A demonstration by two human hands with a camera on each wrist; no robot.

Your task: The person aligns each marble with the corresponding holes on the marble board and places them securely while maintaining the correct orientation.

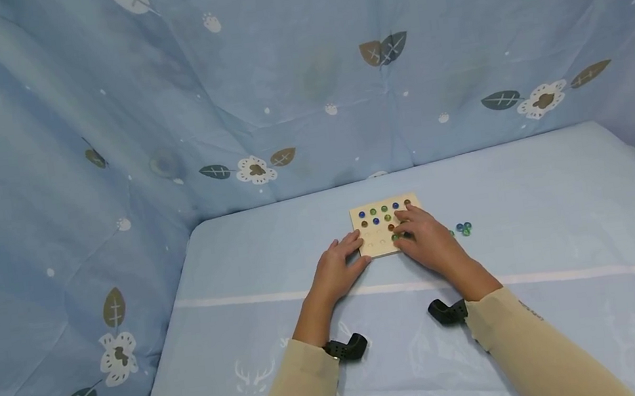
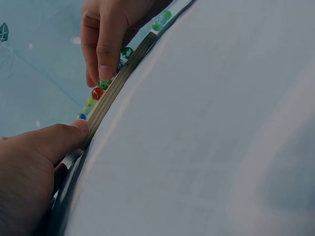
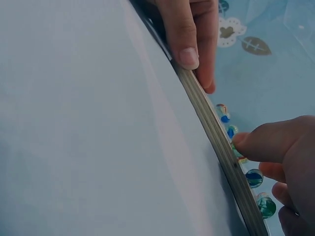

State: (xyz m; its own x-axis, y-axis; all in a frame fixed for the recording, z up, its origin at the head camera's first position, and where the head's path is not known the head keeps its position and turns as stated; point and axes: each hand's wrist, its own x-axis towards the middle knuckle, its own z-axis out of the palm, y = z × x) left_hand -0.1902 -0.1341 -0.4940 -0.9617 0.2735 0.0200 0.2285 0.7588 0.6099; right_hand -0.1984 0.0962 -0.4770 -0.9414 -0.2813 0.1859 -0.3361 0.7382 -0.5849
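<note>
A square wooden board [image 1: 379, 249] lies on the bed-like surface, with several coloured glass marbles sitting in rows of hollows. My left hand [image 1: 336, 267] holds the board at its near left corner, thumb along the front edge and fingers at the left side. Over the board's right half, my right hand [image 1: 428, 237] pinches a green marble [image 2: 103, 84] between thumb and fingertips in the front row. Beside it sits a red marble [image 2: 97, 93]. Right of the pinch, a dark blue-green marble [image 3: 254, 178] and a green marble [image 3: 266, 207] stand along the front. My right hand hides part of the board.
A few loose marbles [image 1: 464, 228] lie on the cloth right of the board. Blue patterned cloth [image 1: 305, 94] hangs behind and at the sides. A white stripe [image 1: 571, 275] crosses the surface in front of the board. Black wrist devices [image 1: 348, 347] sit at both sleeves.
</note>
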